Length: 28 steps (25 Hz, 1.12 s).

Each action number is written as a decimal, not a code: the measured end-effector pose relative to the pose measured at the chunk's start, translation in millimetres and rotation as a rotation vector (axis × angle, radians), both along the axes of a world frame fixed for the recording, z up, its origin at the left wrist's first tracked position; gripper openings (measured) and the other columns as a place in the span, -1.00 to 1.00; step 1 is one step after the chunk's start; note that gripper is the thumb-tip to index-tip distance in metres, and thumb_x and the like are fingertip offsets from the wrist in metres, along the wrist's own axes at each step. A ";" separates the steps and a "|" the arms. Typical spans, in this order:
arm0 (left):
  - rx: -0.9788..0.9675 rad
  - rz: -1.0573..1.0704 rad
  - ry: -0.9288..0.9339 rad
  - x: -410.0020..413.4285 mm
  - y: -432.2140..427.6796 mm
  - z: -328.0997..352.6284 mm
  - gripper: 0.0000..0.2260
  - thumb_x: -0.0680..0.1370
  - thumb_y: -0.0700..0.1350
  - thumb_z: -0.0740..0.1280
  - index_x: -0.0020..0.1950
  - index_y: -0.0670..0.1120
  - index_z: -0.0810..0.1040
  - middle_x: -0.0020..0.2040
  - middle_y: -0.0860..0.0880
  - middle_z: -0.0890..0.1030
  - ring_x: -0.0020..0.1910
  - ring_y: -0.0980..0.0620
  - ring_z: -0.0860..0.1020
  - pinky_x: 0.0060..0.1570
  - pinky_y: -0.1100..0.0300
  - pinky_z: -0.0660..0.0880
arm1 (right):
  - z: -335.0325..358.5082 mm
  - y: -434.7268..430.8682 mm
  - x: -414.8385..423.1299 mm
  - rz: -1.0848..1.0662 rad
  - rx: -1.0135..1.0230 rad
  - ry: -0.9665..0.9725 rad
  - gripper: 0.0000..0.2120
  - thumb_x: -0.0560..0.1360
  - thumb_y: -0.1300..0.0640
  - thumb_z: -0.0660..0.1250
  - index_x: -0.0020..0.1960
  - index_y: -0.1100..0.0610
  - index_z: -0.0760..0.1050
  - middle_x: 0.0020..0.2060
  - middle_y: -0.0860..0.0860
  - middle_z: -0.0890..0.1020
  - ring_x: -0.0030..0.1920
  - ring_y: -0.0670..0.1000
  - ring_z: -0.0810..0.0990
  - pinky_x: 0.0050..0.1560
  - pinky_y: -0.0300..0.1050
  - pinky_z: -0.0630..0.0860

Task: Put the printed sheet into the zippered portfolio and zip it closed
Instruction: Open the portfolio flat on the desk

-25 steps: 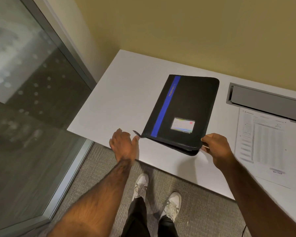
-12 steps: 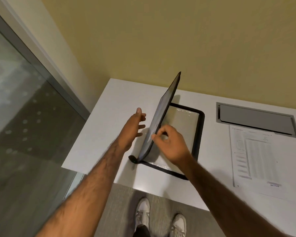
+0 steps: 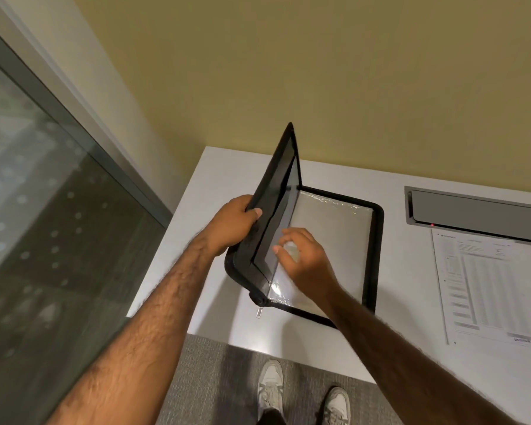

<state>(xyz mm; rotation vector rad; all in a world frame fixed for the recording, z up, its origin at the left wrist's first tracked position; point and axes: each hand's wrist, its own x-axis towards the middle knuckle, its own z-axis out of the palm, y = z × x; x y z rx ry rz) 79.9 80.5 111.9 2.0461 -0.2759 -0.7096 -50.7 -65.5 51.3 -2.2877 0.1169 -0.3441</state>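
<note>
Desk edge: the zippered portfolio (image 3: 378,256) is seen lying open near the front edge of the white desk (image 3: 209,185), with its zipper pull (image 3: 259,312) hanging at the 7 o'clock corner.
Cover: the cover (image 3: 275,185) is held nearly upright along the portfolio's 9 o'clock side.
Open room: bare desk is seen from 9 to 11 o'clock of the cover. A cable hatch (image 3: 472,210) is set in at 2 o'clock.
Printed sheet: the printed sheet (image 3: 488,286) is found flat on the desk at 3 o'clock of the portfolio, well apart from it.
Change: half a second ago the left hand was spread beside the cover's outer face, and now the cover's edge is gripped.
Left hand: the left hand (image 3: 230,222) is wrapped round the cover's near edge, thumb on the inner side.
Right hand: the right hand (image 3: 304,259) is held over the clear inner pocket, fingers loosely curled. Whether anything is pinched cannot be told.
</note>
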 end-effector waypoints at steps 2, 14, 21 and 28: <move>-0.028 0.018 0.084 7.5 23.3 -7.4 -0.72 0.67 -0.07 0.22 0.37 -0.07 0.51 0.18 -0.03 0.65 0.13 -0.04 0.64 0.19 -0.02 0.57 | -30.3 -23.5 -13.8 -0.066 -0.117 0.117 -0.82 0.57 0.11 0.32 0.08 0.20 0.59 0.08 0.12 0.62 0.11 0.07 0.59 0.07 -0.20 0.46; 0.463 0.285 -0.335 29.9 87.2 -106.9 -0.73 0.59 -0.18 0.27 0.29 -0.05 0.42 0.17 -0.14 0.59 0.09 -0.21 0.60 0.11 -0.12 0.55 | -120.6 -101.9 -87.0 -0.354 -0.256 0.747 -0.66 0.46 -0.07 0.25 0.19 -0.05 0.29 0.54 0.09 0.12 0.51 0.17 0.09 0.36 0.24 0.32; 0.492 0.313 -0.224 15.7 108.7 -153.4 -0.75 0.58 -0.07 0.14 0.26 -0.02 0.35 0.14 -0.19 0.56 0.01 -0.24 0.59 0.07 -0.20 0.55 | -131.7 -105.8 -107.3 -0.367 -0.280 0.664 -0.76 0.51 -0.06 0.27 0.13 -0.03 0.37 0.47 0.10 0.27 0.48 0.15 0.22 0.33 0.18 0.43; 0.749 0.015 -0.645 -39.5 84.3 -166.0 -0.38 0.68 0.19 0.01 0.64 -0.11 -0.02 0.64 -0.20 -0.01 0.61 -0.22 -0.01 0.56 -0.14 -0.10 | -126.9 -92.8 -112.2 -0.299 -0.379 0.684 -0.41 0.60 -0.13 0.16 0.55 0.00 0.06 0.60 0.14 -0.07 0.59 0.18 -0.11 0.45 0.14 0.27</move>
